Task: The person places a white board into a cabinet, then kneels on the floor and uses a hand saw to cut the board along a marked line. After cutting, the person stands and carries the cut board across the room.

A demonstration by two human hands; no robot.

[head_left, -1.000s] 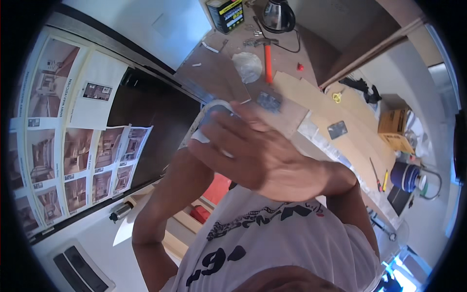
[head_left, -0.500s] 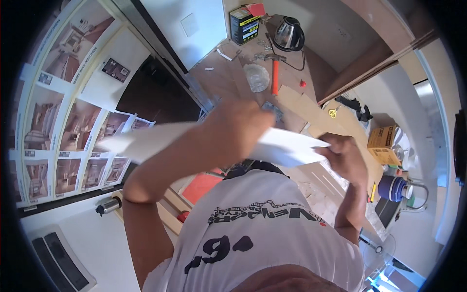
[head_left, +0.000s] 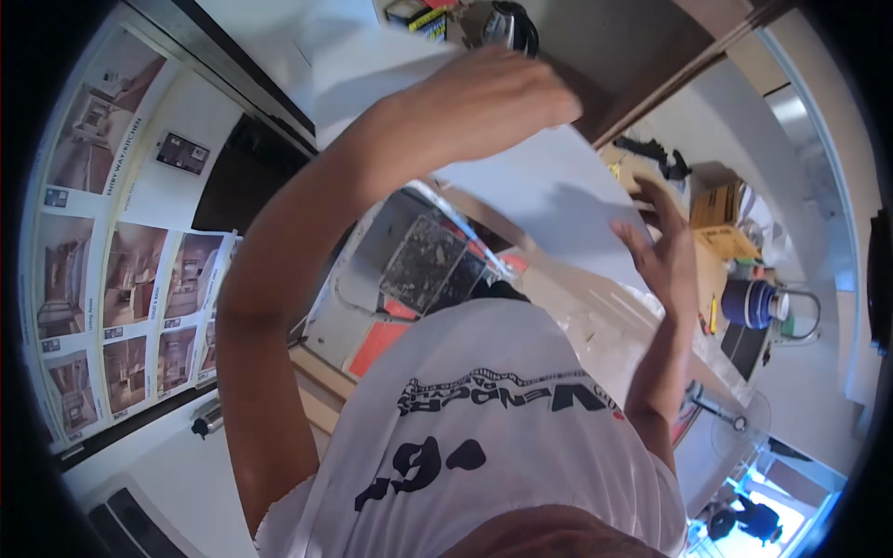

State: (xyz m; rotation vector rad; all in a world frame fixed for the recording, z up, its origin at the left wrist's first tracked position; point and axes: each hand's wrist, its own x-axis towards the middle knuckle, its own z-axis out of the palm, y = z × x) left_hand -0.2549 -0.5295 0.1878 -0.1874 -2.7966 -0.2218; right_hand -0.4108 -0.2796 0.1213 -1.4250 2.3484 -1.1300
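Observation:
A large white sheet (head_left: 567,195), stiff-looking, is held up at a slant in front of me over the worktop. My left hand (head_left: 507,98) reaches across its upper part with the fingers curled closed at its far edge; the fingertips are partly hidden. My right hand (head_left: 668,256) is at the right edge of the sheet, thumb and fingers spread apart, close to it or just touching. A shadow of the hand falls on the sheet. Much of the worktop beyond is covered by the sheet.
An electric kettle (head_left: 508,26) and a tin (head_left: 419,17) stand beyond the sheet. At the right are a cardboard box (head_left: 724,221), a blue jug (head_left: 747,304) and black cloth (head_left: 656,155). A stained black step (head_left: 423,260) is below; picture boards (head_left: 130,242) line the left.
The sheet has swung up and away from me, turning its broad face into view. My left hand moved farther forward with it. My right hand's fingers have spread from their pinch.

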